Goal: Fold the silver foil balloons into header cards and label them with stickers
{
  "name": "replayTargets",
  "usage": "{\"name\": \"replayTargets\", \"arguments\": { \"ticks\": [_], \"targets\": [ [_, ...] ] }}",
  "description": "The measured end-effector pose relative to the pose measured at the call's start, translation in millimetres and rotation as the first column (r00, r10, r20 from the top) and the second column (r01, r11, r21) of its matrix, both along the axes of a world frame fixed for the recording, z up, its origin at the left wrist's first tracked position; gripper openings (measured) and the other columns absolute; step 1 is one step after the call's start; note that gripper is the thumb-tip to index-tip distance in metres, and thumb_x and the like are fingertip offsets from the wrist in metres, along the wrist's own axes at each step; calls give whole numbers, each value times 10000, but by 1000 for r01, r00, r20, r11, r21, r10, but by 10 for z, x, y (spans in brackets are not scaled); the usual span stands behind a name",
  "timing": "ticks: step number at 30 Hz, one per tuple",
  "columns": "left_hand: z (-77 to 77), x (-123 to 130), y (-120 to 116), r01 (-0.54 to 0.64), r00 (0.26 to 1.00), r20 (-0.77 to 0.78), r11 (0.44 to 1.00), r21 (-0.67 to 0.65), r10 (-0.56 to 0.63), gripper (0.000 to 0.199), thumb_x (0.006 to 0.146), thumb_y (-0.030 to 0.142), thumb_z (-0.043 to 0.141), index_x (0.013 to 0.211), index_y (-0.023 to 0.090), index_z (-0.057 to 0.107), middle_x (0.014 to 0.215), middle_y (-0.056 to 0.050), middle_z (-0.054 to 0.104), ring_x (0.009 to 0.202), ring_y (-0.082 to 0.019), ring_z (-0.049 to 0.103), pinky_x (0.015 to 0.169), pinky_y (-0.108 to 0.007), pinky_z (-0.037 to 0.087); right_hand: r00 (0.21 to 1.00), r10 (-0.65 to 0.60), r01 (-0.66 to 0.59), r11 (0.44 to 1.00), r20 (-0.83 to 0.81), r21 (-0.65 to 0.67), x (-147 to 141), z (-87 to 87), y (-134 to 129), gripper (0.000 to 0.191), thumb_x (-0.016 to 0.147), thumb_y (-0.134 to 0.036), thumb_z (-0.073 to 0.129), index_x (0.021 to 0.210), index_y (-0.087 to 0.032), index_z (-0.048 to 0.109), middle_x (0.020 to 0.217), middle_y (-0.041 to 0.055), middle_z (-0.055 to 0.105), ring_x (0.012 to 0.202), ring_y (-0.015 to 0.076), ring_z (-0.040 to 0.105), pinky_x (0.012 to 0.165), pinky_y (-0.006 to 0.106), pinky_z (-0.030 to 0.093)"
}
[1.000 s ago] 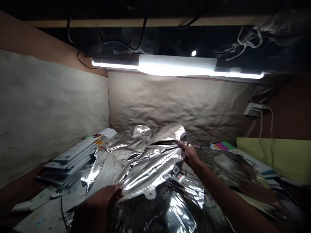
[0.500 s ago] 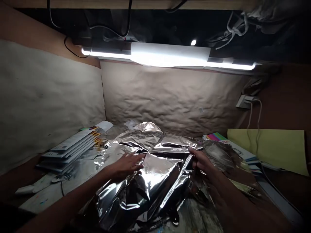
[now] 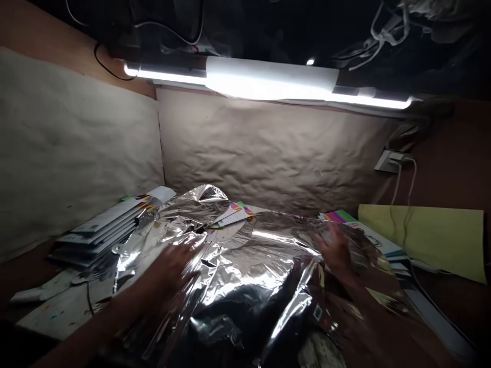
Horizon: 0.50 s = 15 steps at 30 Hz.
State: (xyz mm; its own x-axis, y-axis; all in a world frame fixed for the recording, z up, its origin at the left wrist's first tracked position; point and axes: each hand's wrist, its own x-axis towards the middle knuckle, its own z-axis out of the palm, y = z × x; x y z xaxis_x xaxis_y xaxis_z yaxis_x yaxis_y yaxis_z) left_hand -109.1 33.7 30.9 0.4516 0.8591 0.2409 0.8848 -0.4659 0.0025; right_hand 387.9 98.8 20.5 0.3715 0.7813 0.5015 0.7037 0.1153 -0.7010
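A large sheet of shiny silver film [image 3: 245, 276], crinkled and partly see-through, lies over the table in front of me. My left hand [image 3: 178, 263] rests on its left part, blurred, with the fingers stretched out and apart. On the right side, my right hand [image 3: 337, 253] is at the film with thumb and fingers apart; motion smears the fingertips. Between the hands the film is spread wide, with bright folds. Several colourful printed cards [image 3: 233, 213] show through a gap at its far edge.
Stacked printed booklets [image 3: 103, 227] lie at the left. More papers [image 3: 378, 237] and a yellow sheet [image 3: 425, 240] are at the right. A lit tube lamp [image 3: 268, 82] hangs above the paper-covered back wall. A socket with plugged cables [image 3: 393, 161] is on the right wall.
My hands have moved apart, the left to the left and the right to the right. The film is now spread wider, the right hand's pinch has loosened, and cards show at the back.
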Motion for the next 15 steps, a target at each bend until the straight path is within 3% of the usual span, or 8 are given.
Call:
{"name": "replayTargets", "arguments": {
  "ticks": [3,5,8,11,13,15],
  "targets": [
    [-91,187,-302,143,988,-26,972,-186,-150,657,905,579,509,1495,330,363,1554,-48,365,1427,-252,364,1164,-417,263,931,240,-166,949,274,-267,-220,-68,176,499,873,-382,578,1308,-137,574,1522,162,414,1444,308,296,1176,469,213],
    [-142,220,-406,122,990,-38,961,-248,-135,693,897,645,465,1500,328,340,1556,-55,341,1438,-277,340,1179,-448,228,876,356,-211,890,326,-404,-389,-144,307,466,886,-384,586,1289,-152,601,1462,157,497,1404,312,374,1153,462,253],
    [-216,203,-421,57,997,-37,973,-225,-67,681,910,660,413,1504,348,298,1575,-51,268,1451,-304,301,1172,-481,238,864,388,-219,863,320,-456,-600,-186,484,414,891,-365,608,1263,-184,621,1401,133,568,1348,308,453,1134,465,271],
    [-355,172,-393,110,991,-62,981,-159,-121,654,912,646,417,1499,426,230,1573,-11,241,1447,-300,310,1153,-506,281,866,388,-223,865,316,-449,-700,-73,541,358,912,-349,592,1228,-188,642,1349,121,612,1285,278,523,1102,415,330],
    [-496,114,-372,169,981,-78,979,-113,-178,653,908,621,443,1489,468,186,1557,14,273,1422,-286,365,1133,-509,322,877,365,-222,884,312,-411,-653,70,431,365,896,-339,616,1223,-180,649,1351,121,611,1274,259,534,1089,367,358],
    [-650,9,-319,204,976,-73,978,-42,-206,684,883,588,499,1474,497,168,1535,32,326,1385,-292,426,1104,-521,364,901,303,-190,919,310,-345,-472,220,135,395,870,-321,640,1241,-184,642,1379,109,591,1300,244,511,1105,334,346]
  ]
}}
